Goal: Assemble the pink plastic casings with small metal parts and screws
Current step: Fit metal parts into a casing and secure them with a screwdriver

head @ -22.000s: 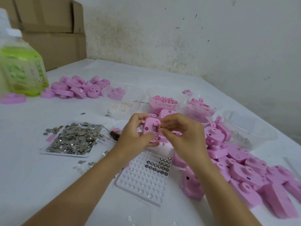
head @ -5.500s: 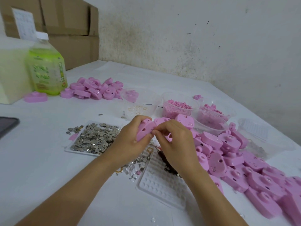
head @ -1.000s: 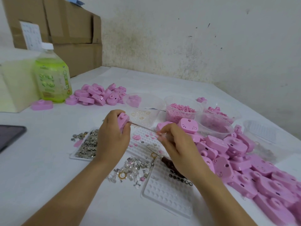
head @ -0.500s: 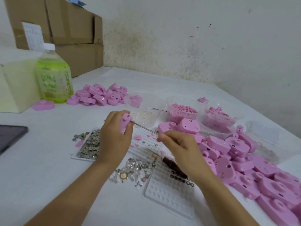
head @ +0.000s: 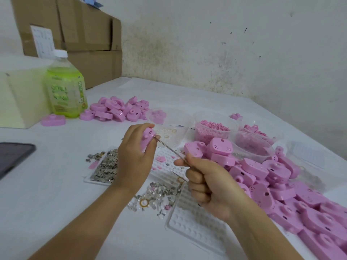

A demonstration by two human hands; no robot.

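Head: two hands [head: 134, 162] [head: 208, 186], one casing [head: 148, 136], one tool [head: 169, 150]

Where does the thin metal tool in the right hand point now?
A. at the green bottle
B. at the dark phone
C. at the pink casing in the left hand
C: the thin metal tool, gripped by the right hand, ends at the pink casing that the left hand holds.

The left hand [head: 134, 158] is gripping a pink casing [head: 147, 137]; the right hand [head: 210, 184] is holding a thin metal tool [head: 170, 150], tip touching the casing. Loose casings [head: 281, 184] are lying along the table's [head: 56, 203] right edge.
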